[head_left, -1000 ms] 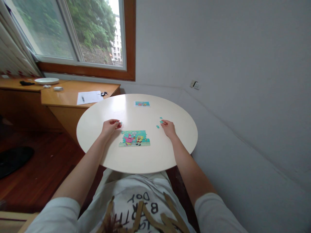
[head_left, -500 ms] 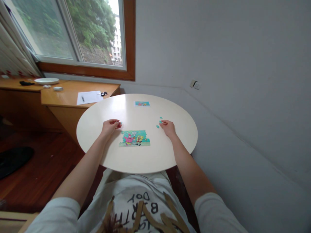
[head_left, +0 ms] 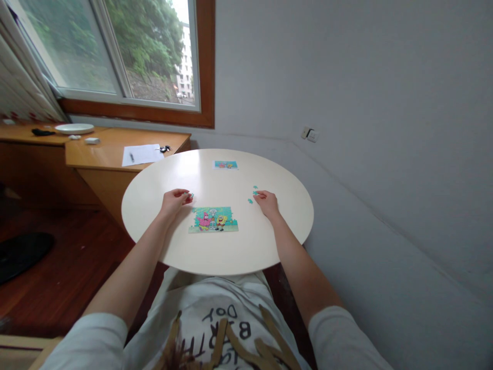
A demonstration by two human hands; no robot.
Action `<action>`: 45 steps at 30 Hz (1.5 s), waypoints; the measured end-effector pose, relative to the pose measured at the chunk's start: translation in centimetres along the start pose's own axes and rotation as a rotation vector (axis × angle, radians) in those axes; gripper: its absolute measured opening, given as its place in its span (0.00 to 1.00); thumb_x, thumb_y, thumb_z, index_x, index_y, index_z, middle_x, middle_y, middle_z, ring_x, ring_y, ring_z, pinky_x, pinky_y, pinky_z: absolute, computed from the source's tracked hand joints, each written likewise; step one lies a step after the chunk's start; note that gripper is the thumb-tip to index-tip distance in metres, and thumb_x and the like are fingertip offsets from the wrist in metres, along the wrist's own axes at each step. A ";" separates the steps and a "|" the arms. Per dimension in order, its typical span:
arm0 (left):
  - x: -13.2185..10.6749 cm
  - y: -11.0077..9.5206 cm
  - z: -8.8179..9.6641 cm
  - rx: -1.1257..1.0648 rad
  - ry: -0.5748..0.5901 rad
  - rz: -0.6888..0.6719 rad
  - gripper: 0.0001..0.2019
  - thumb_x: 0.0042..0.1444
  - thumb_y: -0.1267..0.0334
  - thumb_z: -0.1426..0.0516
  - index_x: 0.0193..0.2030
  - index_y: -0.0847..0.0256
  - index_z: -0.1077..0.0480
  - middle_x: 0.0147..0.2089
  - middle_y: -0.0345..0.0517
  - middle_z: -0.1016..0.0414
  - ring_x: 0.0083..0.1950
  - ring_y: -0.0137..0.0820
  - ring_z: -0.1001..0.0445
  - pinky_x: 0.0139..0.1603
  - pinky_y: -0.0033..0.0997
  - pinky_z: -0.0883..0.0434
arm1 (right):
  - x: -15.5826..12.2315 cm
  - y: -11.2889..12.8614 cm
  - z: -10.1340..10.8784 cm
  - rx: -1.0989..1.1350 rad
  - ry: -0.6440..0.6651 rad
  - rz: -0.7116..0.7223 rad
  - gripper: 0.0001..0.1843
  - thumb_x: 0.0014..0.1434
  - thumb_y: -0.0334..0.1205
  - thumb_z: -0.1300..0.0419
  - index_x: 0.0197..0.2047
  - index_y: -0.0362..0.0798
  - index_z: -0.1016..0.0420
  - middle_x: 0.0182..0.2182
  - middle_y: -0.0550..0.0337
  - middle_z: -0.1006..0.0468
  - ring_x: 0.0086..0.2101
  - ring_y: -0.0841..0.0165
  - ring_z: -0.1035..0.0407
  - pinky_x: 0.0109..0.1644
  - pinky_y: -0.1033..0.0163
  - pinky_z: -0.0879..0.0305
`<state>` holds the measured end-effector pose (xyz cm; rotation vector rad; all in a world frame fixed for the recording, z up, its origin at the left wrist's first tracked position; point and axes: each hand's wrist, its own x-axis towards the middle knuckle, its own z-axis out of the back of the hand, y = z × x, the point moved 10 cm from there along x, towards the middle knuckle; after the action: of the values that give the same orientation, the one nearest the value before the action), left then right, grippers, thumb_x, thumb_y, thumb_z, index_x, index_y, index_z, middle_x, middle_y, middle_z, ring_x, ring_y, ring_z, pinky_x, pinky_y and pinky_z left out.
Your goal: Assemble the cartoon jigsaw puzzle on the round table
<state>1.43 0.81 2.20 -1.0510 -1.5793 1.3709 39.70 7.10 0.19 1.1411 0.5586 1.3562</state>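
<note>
A colourful cartoon jigsaw puzzle [head_left: 213, 220] lies near the front of the round cream table [head_left: 215, 252]. My left hand [head_left: 174, 199] rests just left of the puzzle's top corner, fingers curled in a pinch on a small teal puzzle piece [head_left: 191, 195]. My right hand [head_left: 266, 201] lies to the right of the puzzle, fingers closed on another teal piece [head_left: 254, 193]. Two more loose teal pieces [head_left: 250, 201] lie beside it. A small reference picture [head_left: 225, 165] sits at the table's far side.
A wooden desk [head_left: 111, 156] stands to the left under the window, with a sheet of paper [head_left: 141, 154], keys and a white plate [head_left: 74, 128] on it. A grey wall with a socket [head_left: 310, 134] runs along the right.
</note>
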 end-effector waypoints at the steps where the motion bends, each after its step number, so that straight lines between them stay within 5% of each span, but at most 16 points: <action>1: 0.0 -0.1 0.0 0.003 -0.001 -0.003 0.09 0.39 0.69 0.35 0.28 0.67 0.29 0.25 0.44 0.25 0.26 0.29 0.26 0.38 0.35 0.25 | 0.0 0.1 0.0 0.001 0.005 0.004 0.14 0.49 0.40 0.38 0.40 0.45 0.22 0.28 0.57 0.19 0.32 0.66 0.26 0.42 0.60 0.31; 16: -0.3 -0.9 -0.1 0.039 -0.017 -0.046 0.09 0.41 0.64 0.36 0.26 0.67 0.30 0.21 0.43 0.28 0.19 0.24 0.33 0.24 0.29 0.28 | 0.0 0.1 -0.3 0.003 0.041 0.004 0.16 0.54 0.35 0.44 0.46 0.45 0.26 0.27 0.59 0.19 0.33 0.67 0.24 0.42 0.61 0.31; 24: 0.0 -1.2 2.2 -0.038 -0.201 -0.062 0.02 0.50 0.69 0.44 0.30 0.66 0.32 0.23 0.42 0.27 0.19 0.24 0.33 0.27 0.30 0.27 | -0.3 0.5 -0.1 0.005 0.038 0.002 0.16 0.54 0.38 0.43 0.45 0.45 0.26 0.26 0.58 0.20 0.32 0.67 0.25 0.40 0.61 0.31; 30: 0.3 -0.8 3.8 -0.134 -0.333 -0.035 0.08 0.56 0.74 0.53 0.30 0.65 0.36 0.24 0.42 0.30 0.21 0.24 0.29 0.35 0.34 0.25 | -0.5 1.0 0.4 -0.001 0.015 0.013 0.17 0.52 0.38 0.44 0.45 0.44 0.26 0.26 0.57 0.19 0.31 0.67 0.25 0.37 0.63 0.33; 37: 0.6 0.0 4.1 -0.211 -0.348 0.008 0.11 0.47 0.81 0.54 0.28 0.65 0.35 0.25 0.42 0.29 0.26 0.25 0.26 0.38 0.33 0.24 | -0.7 1.3 0.8 0.004 -0.017 0.010 0.19 0.49 0.35 0.46 0.44 0.44 0.24 0.27 0.56 0.19 0.31 0.66 0.26 0.35 0.63 0.34; 45: 0.7 -0.1 4.1 -0.167 -0.325 0.006 0.07 0.43 0.77 0.51 0.28 0.66 0.34 0.27 0.44 0.28 0.22 0.23 0.31 0.31 0.30 0.26 | -0.8 1.7 0.7 0.034 -0.012 0.040 0.19 0.47 0.35 0.48 0.41 0.45 0.22 0.23 0.60 0.22 0.30 0.67 0.27 0.31 0.65 0.37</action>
<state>-2.58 0.01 1.83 -0.9643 -1.9567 1.4914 39.37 5.82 1.72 1.1923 0.5550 1.3779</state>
